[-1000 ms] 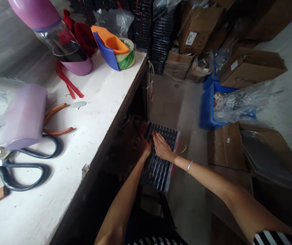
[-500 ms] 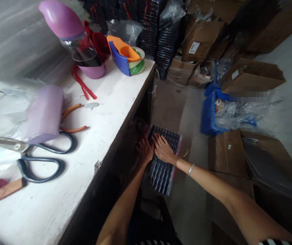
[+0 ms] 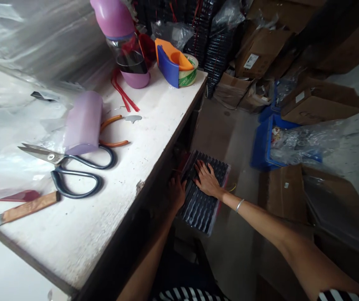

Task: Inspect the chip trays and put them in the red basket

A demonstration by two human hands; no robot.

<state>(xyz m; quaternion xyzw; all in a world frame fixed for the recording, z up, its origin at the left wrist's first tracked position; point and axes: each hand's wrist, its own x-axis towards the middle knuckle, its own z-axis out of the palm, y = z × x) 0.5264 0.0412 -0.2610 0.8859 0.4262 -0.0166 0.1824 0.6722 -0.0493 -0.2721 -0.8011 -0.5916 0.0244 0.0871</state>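
My right hand [image 3: 207, 180] lies flat with spread fingers on a black tray [image 3: 199, 211] with ridged rows, which looks like plastic. At the tray's left edge, in the shadow beneath the table's side, is my left hand [image 3: 176, 193]. Its thumb stands apart from the fingers, which are dim; no held thing shows in it. The tray sits low beside the table, over what I cannot make out. A reddish strip shows along its right side, and a yellow strand [image 3: 232, 188] sticks out there.
On the white table [image 3: 154, 146] at left lie scissors [image 3: 82, 171], orange-handled pliers [image 3: 115, 143], a wooden-handled tool [image 3: 30, 207], a bottle [image 3: 135, 62] and a tape dispenser [image 3: 173, 67]. Blue crates [image 3: 260, 144] and cardboard boxes [image 3: 284, 188] line the right. Black stacks [image 3: 218, 54] stand behind.
My right hand has shifted slightly right, away from my left hand, with its fingers more spread. My left hand has drawn back a little along the tray's edge. The view has turned left.
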